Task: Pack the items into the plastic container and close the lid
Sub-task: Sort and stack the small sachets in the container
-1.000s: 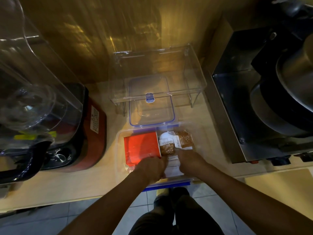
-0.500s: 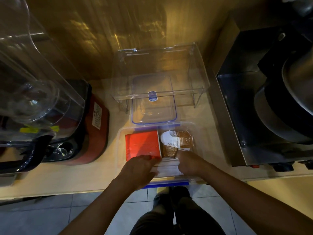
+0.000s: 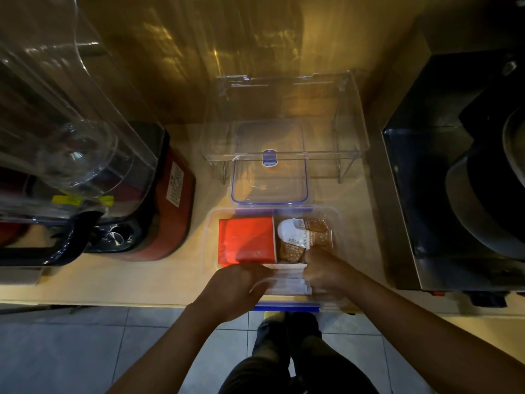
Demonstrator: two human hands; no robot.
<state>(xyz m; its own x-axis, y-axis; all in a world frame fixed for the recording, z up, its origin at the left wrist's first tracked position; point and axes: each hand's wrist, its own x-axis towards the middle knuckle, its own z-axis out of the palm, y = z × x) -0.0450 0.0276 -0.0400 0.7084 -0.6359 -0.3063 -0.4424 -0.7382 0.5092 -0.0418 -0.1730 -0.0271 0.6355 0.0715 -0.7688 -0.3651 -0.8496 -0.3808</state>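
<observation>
A clear plastic container (image 3: 338, 223) with blue clips sits at the counter's front edge. Inside it lie a red packet (image 3: 245, 241) on the left and brown-and-white snack packets (image 3: 305, 240) on the right. A flat white packet (image 3: 289, 281) lies along the near side of the container. My left hand (image 3: 235, 285) and my right hand (image 3: 324, 270) are both down in the near part of the container, fingers curled on that white packet. The clear lid with a blue rim (image 3: 270, 191) lies on the counter just behind the container.
A clear acrylic stand (image 3: 284, 109) straddles the far part of the lid. A red blender base (image 3: 170, 211) with a big clear jug (image 3: 56, 109) stands at the left. A dark metal appliance (image 3: 454, 194) fills the right. The counter edge runs just below the container.
My left hand has slid back off the red packet toward the near rim. Both hands now rest on the white packet at the near side of the container.
</observation>
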